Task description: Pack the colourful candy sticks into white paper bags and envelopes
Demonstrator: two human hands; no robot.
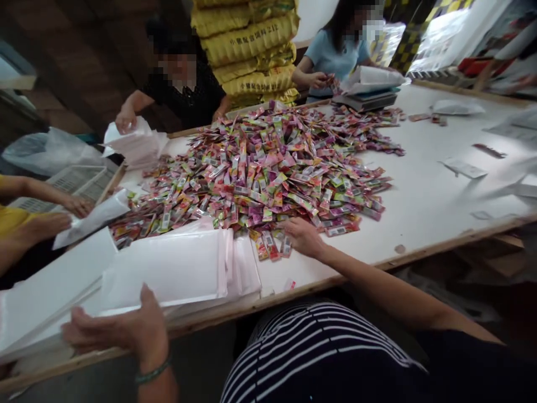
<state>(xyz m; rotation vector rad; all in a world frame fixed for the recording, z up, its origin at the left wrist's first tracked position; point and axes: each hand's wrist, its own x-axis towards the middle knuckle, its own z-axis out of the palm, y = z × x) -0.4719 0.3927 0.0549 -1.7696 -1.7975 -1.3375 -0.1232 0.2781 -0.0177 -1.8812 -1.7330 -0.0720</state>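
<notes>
A large heap of small colourful packets [268, 168] lies on the white table. My right hand [304, 238] is at the near edge of this heap, fingers bent down beside a few loose packets; whether it grips one is hidden. White envelopes [168, 268] are stacked at the table's near left. My left hand [121, 330], with a bracelet on its wrist, is at the near side of the top envelope, thumb raised and fingers spread out to the left, holding nothing that shows.
Across the table a person in black touches a stack of envelopes [138, 146]; another in light blue handles packets beside a scale [364, 101]. At the left, a person in yellow holds an envelope [94, 218]. Yellow sacks [251, 50] stand behind. A wooden rim [377, 266] edges the table.
</notes>
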